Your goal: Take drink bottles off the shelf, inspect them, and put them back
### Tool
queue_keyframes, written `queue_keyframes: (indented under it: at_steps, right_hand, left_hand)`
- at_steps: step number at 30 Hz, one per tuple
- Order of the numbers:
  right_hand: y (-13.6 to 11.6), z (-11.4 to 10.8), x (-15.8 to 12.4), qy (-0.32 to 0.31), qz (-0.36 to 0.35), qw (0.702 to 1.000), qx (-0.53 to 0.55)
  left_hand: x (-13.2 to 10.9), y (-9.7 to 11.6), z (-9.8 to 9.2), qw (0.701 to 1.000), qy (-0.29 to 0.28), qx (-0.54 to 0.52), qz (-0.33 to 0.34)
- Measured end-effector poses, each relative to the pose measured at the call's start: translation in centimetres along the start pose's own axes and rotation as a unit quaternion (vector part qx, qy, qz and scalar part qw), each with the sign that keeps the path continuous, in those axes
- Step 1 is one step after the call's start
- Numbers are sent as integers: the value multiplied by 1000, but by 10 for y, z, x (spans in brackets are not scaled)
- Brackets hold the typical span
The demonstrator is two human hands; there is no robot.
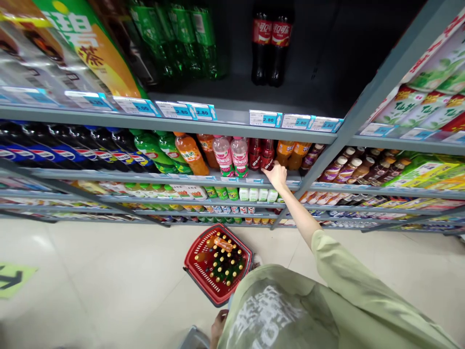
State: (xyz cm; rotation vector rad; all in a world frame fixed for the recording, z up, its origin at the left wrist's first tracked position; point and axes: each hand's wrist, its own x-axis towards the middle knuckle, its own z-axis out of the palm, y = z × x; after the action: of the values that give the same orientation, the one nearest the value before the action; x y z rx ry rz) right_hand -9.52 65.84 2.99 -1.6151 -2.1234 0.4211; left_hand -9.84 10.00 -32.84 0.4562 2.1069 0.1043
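Observation:
My right hand [276, 174] reaches to the middle shelf, its thumb and fingers around the lower part of a red drink bottle [268, 154]. Another red bottle [255, 154] stands just to its left. Beside these are two pink-labelled bottles [240, 157] on the left and orange drink bottles [285, 154] on the right. Low at my side, my left hand [219, 324] shows only in part below the shirt; its fingers are too hidden to read. On the floor sits a red shopping basket [192, 257] with several yellow-capped bottles [222, 264] and an orange bottle [223, 244] lying on top.
Above runs a shelf edge with price tags [267, 118], with two cola bottles [271, 48] and green bottles [203, 43] behind it. Dark cola bottles [72, 145] line the left. A grey upright [348, 111] divides the shelving. A floor arrow sticker [14, 280] lies at left.

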Motion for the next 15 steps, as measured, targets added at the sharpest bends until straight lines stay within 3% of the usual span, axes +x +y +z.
queue_keyframes:
  at_steps: [8, 15]
  right_hand:
    - [-1, 4, 9, 17, 1, 1000, -3]
    - [0, 10, 14, 22, 0, 1000, 0]
  left_hand:
    - [1, -5, 6, 1000, -2, -31, 1]
    - [-10, 1, -1, 1000, -9, -20, -8]
